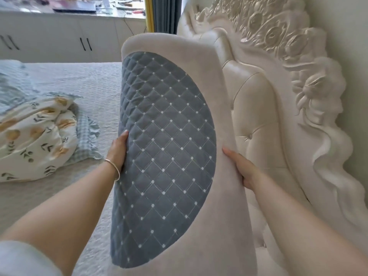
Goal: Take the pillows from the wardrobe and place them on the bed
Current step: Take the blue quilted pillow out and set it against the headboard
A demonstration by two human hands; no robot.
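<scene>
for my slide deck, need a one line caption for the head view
Both hands, left hand and right hand, hold a grey quilted pillow upright beside the headboard, above the bed.

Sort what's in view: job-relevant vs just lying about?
In the job:
- pillow, grey quilted panel, held upright
- left hand and right hand, gripping its two sides
- bed, the place for it
- headboard, just behind the pillow

Lying about:
- floral bedding, bunched on the bed
- checked ruffled cloth under it
- white cabinets
- curtain

A floral quilt (35, 136) lies bunched at nine o'clock; white cabinets (59, 40) stand at eleven o'clock; grey curtains (166, 12) hang at twelve o'clock.
</scene>
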